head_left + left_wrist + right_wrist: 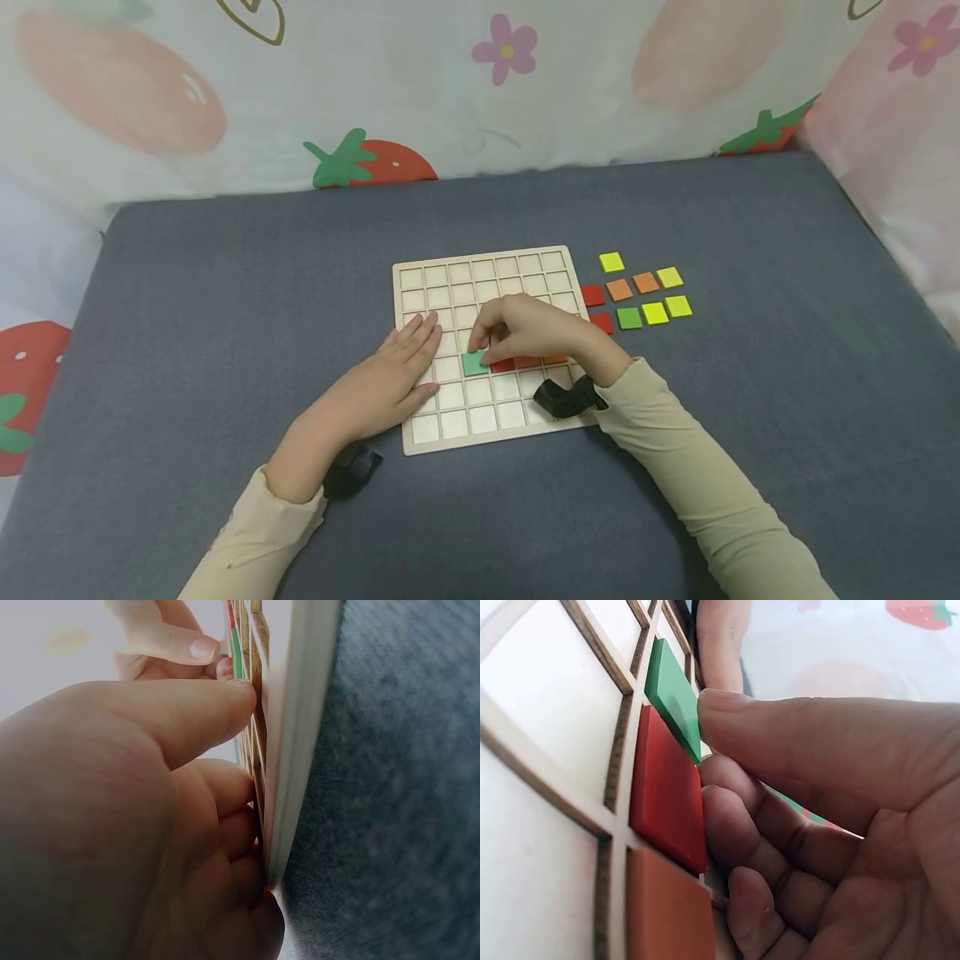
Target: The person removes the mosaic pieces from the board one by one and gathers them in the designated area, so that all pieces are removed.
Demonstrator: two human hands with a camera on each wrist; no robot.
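Observation:
A wooden grid board point(442, 444) lies on the cloth, its square cells framed by thin strips. My right hand point(536, 327) bends over the middle of it, thumb and fingers pinching a green square tile point(474, 364) at a cell. In the right wrist view the thumb tip meets the edge of that green tile point(673, 697). Beside it in the same row sit a red tile point(667, 791) and an orange tile point(671, 907), with another orange one further right. My left hand point(382, 383) rests flat on the board's left edge, fingers straight.
Right of the board lie loose tiles: several yellow ones point(678, 307), two orange point(619, 290), two red point(592, 295) and one green point(629, 318). Dark grey cloth point(225, 333) covers the table. A printed curtain point(420, 75) hangs behind it.

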